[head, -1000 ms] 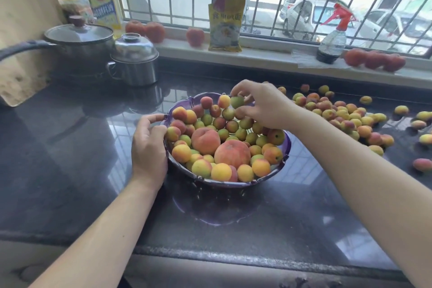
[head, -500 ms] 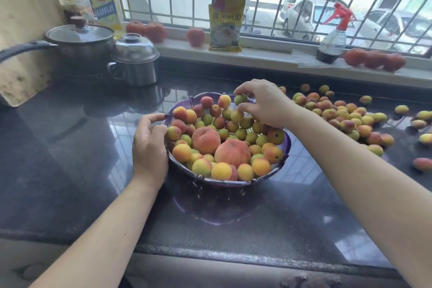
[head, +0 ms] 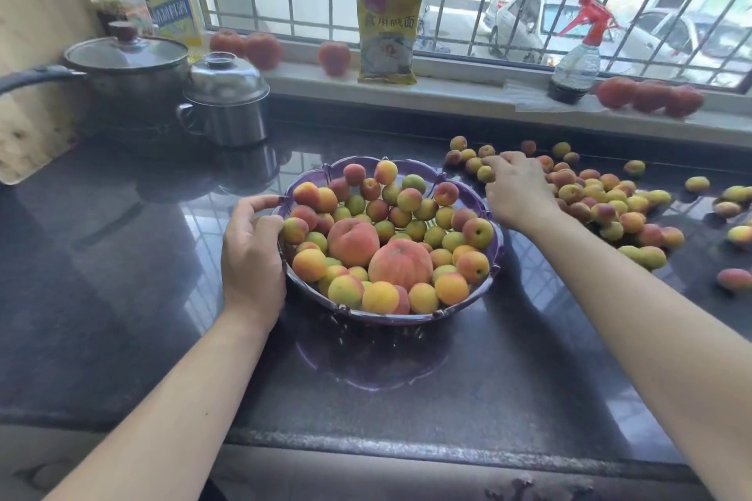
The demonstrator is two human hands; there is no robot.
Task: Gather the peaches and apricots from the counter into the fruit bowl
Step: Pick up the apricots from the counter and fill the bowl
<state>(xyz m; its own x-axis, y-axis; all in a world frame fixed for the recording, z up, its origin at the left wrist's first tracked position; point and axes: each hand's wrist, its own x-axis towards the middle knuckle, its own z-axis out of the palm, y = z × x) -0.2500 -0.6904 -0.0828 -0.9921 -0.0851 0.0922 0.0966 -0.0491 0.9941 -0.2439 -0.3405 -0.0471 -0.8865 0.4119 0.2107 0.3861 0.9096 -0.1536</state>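
STEP: I judge pick-up in hand | right hand fingers curl over apricots on counter, grip unclear | left hand grips fruit bowl rim | NEXT: pinch, lift, carry left.

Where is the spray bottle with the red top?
The spray bottle stands on the windowsill at the far right in the head view, just left of three red fruits and right of the yellow packet.

Worktop: dark speckled stone, polished, mirror-glossy
Fruit bowl: purple translucent plastic, shiny
Lidded pot: bare steel, bright
Spray bottle: clear plastic, red trigger
Packet: glossy yellow film
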